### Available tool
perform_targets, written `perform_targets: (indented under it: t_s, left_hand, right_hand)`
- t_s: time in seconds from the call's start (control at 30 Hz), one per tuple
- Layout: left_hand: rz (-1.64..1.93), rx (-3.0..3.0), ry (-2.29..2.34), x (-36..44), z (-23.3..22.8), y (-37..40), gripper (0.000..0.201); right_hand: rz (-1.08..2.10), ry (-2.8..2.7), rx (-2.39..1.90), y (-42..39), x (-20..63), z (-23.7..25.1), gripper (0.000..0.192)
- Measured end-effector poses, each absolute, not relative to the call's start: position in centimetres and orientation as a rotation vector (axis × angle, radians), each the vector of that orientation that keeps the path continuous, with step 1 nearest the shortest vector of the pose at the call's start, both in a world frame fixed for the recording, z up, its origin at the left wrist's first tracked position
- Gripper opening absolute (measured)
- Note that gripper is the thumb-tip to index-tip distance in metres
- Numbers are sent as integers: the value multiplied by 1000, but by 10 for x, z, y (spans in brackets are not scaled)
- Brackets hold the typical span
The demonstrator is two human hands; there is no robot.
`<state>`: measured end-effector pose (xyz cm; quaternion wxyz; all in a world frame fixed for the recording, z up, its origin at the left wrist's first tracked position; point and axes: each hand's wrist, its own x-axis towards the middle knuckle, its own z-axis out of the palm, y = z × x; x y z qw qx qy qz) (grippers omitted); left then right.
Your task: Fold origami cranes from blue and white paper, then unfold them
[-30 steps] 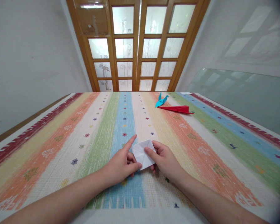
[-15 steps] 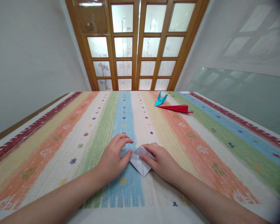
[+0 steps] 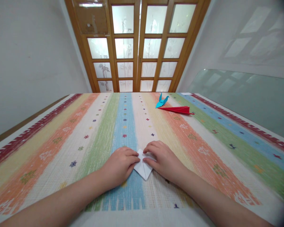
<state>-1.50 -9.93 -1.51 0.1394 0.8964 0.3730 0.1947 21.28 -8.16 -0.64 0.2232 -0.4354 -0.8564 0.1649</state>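
A small white folded paper [image 3: 144, 170] lies on the striped cloth between my hands, one corner toward me and a crease down its middle. My left hand [image 3: 120, 164] pinches its left edge between thumb and fingers. On the other side, my right hand [image 3: 163, 160] has its thumb on the paper's face and its fingers curled at the upper right edge, so that part of the sheet is hidden.
A blue origami crane [image 3: 162, 101] and a red folded paper dart [image 3: 177, 109] rest farther back, right of centre. The striped tablecloth [image 3: 90, 151] covers the table. Beyond stand wooden glass-paned doors [image 3: 138, 47]; a glass panel [image 3: 246, 101] leans at the right wall.
My left hand has closed from spread fingers onto the paper's left edge. The fingers of my right hand have lifted and curled a little at the upper right.
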Motion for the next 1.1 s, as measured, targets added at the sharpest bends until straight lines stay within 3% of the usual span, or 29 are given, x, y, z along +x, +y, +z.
perform_targets:
  t_s: [0.1, 0.27, 0.43, 0.8, 1.1]
  left_hand:
    - [524, 2625, 1058, -16, -12, -101, 24]
    - [531, 2598, 1016, -18, -8, -104, 28]
    - [538, 2591, 939, -20, -7, -103, 35]
    - [571, 2590, 959, -21, -10, -101, 29]
    - [598, 2572, 1017, -22, -10, -100, 21]
  right_hand:
    - [586, -2444, -1148, -80, 222, 7, 6]
    - [724, -2688, -938, -83, 232, 30, 13]
    - [647, -2740, -882, -84, 230, 27, 15]
    - [388, -2846, -1008, -89, 214, 28, 16]
    - [354, -2889, -1050, -90, 211, 33, 19]
